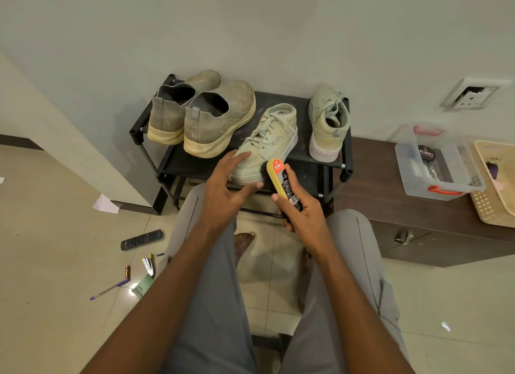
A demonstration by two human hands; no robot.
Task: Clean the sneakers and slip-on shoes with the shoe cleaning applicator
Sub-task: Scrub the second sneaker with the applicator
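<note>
On the floor at about 8 o'clock lie a remote point(141, 239), a pen point(109, 289) and a few small bits that are hard to make out. At 11 o'clock, the two slip-ons point(200, 114) stand side by side on the left of the black rack point(328, 175), heels toward the person, toes to the wall. Just right of them, near centre, the near sneaker point(267, 142) sits on the rack top with its toe toward the person. The left hand point(227, 187) is spread, fingers straight, its fingertips resting on that sneaker's toe and its thumb under the sole edge. The right hand point(299, 206) grips the brush point(281, 178), fingers and thumb wrapped round its yellow body; the dark bristles meet the sneaker's toe side at 6 o'clock of the shoe. At 1 o'clock the far sneaker point(328, 122) stands on the rack's right end, heel toward the person. At 3 o'clock, on a brown cabinet point(390, 214), stands a clear box point(434, 189) holding a tin point(426, 153), with a basket point(493, 206) beside it.
</note>
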